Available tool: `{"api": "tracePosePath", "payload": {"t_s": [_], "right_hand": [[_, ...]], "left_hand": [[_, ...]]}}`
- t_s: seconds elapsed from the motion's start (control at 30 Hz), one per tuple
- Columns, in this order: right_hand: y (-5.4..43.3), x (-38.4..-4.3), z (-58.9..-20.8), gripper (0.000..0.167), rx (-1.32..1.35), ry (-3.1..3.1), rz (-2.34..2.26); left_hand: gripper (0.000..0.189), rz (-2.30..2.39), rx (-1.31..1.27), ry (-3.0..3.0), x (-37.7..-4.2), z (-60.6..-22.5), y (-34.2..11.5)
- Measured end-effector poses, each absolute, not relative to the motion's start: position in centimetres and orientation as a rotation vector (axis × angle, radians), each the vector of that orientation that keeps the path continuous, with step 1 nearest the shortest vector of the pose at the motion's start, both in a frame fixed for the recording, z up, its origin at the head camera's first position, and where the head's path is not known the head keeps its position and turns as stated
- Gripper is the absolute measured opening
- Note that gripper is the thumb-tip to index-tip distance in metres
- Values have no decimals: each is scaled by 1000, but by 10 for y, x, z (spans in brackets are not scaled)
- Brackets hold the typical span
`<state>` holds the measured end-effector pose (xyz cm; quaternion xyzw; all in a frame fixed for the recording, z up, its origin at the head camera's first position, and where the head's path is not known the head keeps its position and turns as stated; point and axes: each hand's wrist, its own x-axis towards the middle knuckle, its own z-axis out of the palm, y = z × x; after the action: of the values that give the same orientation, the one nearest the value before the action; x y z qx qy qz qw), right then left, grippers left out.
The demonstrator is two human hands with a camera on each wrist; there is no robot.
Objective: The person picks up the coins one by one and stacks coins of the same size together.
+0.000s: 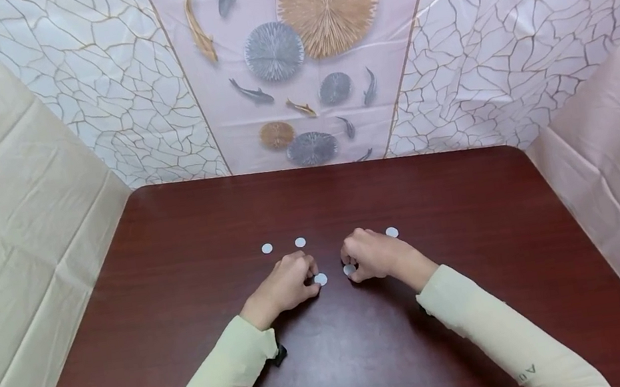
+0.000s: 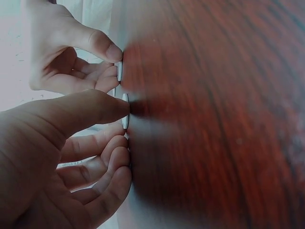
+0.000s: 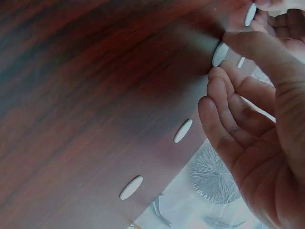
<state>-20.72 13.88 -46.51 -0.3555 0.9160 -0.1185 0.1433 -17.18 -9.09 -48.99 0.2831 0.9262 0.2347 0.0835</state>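
Note:
My left hand [image 1: 289,281] pinches a small white disc [image 1: 321,280] by its edges between thumb and index finger, low at the brown table [image 1: 337,365]. Facing it, my right hand [image 1: 377,254] grips a second white disc [image 1: 349,270] in the same way. A narrow gap parts the two discs. In the left wrist view the held disc [image 2: 126,110] shows edge-on under the thumb. The right wrist view has the other held disc [image 3: 220,54] between thumb and index finger, with the remaining fingers curled beside it.
Beyond the left hand lie two more white discs, one farther left [image 1: 266,248] and one nearer the middle [image 1: 300,242]. Past the right hand lies another disc [image 1: 392,232]; the right wrist view shows two there, one nearer [image 3: 183,131]. A patterned cloth [image 1: 299,87] hangs behind the table.

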Motion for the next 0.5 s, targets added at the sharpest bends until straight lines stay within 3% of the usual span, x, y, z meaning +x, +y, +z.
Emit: {"api": "tracePosePath", "payload": {"t_s": [0.5], "right_hand": [[132,-210,-474,17,-1084,2683,-188]], "left_hand": [[11,701,841,2760,-172,-490,-91]]}}
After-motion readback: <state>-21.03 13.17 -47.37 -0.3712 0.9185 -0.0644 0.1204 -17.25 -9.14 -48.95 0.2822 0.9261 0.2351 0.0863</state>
